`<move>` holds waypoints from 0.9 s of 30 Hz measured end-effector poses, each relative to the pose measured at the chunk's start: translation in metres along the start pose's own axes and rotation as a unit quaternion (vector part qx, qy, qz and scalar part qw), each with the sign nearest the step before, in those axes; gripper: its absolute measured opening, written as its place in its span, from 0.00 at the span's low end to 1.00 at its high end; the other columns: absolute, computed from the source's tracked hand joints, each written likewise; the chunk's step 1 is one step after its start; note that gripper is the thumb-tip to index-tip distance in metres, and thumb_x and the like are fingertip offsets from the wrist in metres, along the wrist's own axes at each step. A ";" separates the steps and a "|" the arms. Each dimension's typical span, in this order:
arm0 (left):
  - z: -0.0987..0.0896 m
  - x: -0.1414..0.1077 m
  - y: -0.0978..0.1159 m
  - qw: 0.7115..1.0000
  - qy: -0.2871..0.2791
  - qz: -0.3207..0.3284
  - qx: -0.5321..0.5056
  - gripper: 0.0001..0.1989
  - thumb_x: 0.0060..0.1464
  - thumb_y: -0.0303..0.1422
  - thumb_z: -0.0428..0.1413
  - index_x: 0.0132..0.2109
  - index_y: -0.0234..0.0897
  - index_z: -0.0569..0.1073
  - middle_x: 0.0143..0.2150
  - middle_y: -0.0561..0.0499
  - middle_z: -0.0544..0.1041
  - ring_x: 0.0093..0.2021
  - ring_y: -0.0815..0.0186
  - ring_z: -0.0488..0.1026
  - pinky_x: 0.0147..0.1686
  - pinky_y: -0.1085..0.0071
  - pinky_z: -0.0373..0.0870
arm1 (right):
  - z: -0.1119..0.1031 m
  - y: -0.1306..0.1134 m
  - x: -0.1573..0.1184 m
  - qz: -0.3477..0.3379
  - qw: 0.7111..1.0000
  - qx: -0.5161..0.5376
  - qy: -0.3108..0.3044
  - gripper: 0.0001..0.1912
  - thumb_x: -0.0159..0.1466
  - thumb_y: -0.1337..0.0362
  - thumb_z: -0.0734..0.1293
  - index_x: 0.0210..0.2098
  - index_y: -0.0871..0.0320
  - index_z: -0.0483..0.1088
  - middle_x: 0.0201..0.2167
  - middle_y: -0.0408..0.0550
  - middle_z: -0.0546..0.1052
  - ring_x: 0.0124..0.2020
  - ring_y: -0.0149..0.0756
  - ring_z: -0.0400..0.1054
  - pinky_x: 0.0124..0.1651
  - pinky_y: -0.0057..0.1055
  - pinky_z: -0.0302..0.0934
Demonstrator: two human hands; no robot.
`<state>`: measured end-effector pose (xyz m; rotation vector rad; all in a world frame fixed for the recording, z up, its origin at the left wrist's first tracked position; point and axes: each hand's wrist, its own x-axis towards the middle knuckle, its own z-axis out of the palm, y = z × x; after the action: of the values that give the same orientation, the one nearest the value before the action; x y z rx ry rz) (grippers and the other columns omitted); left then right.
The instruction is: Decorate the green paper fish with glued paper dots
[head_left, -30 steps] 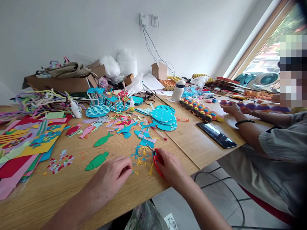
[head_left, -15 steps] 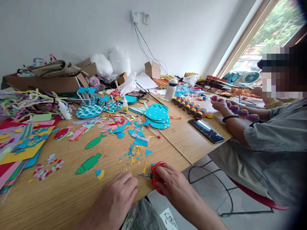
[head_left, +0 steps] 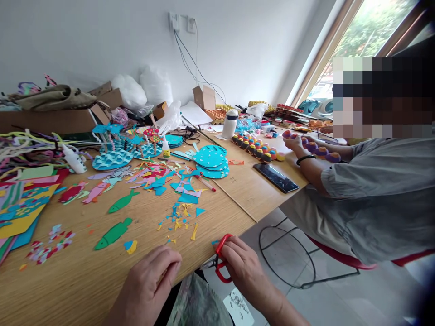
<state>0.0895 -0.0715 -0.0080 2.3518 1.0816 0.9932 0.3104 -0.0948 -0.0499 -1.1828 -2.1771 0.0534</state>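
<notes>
Red-handled scissors [head_left: 222,257] are in my right hand [head_left: 245,265], its fingers wrapped about the handles at the table's front edge. The blades point left, just past that edge. My left hand [head_left: 151,276] is closed at the near edge, fingertips pressed together; what they hold, if anything, is hidden. Beyond it lie a blue and yellow paper piece [head_left: 130,246] and a green paper fish [head_left: 113,233], with a second, slimmer green paper fish [head_left: 124,201] farther back. Small blue and yellow paper scraps [head_left: 180,217] are strewn ahead of both hands.
A wooden stick [head_left: 234,200] and a phone [head_left: 276,177] lie to the right. Stacked blue discs [head_left: 211,158], glue bottles and coloured paper sheets [head_left: 30,213] spread across the table [head_left: 68,280]. On the right sits a person [head_left: 370,176] holding a painted egg-carton strip [head_left: 319,151].
The view has swung to the right. My right hand has lowered the scissors toward the table edge, and my left hand has drawn back a little, still closed.
</notes>
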 end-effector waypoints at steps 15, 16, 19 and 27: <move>0.006 0.009 0.001 0.988 -0.045 -0.128 -0.078 0.08 0.50 0.31 0.48 0.26 0.41 0.69 0.22 0.55 0.71 0.24 0.69 0.69 0.25 0.78 0.65 | -0.003 0.000 -0.001 -0.006 0.999 -0.007 0.043 0.12 0.62 0.73 0.52 0.29 0.57 0.63 0.20 0.46 0.69 0.24 0.32 0.58 0.28 0.27 0.55; 0.007 0.010 0.002 0.986 -0.049 -0.135 -0.086 0.08 0.50 0.32 0.48 0.26 0.40 0.69 0.22 0.55 0.71 0.23 0.69 0.69 0.25 0.78 0.65 | -0.003 -0.001 0.000 0.029 0.998 0.018 0.054 0.11 0.62 0.72 0.53 0.28 0.57 0.63 0.20 0.45 0.69 0.23 0.32 0.58 0.27 0.27 0.56; 0.011 0.016 0.005 0.974 -0.056 -0.173 -0.136 0.08 0.50 0.33 0.48 0.26 0.40 0.69 0.21 0.55 0.71 0.23 0.69 0.68 0.24 0.77 0.65 | -0.004 -0.010 0.010 0.215 0.956 0.153 0.126 0.05 0.59 0.69 0.60 0.26 0.56 0.62 0.21 0.43 0.69 0.23 0.30 0.61 0.27 0.26 0.57; 0.024 0.031 0.006 0.938 -0.031 -0.207 -0.276 0.10 0.51 0.38 0.48 0.37 0.38 0.68 0.30 0.51 0.73 0.29 0.66 0.70 0.27 0.74 0.66 | 0.006 -0.041 0.064 0.355 0.731 0.546 0.204 0.14 0.46 0.63 0.72 0.30 0.56 0.65 0.24 0.40 0.71 0.26 0.30 0.65 0.30 0.27 0.62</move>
<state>0.1244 -0.0527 -0.0074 1.6130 1.0458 0.9064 0.2524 -0.0694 -0.0078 -1.0270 -0.8399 1.1197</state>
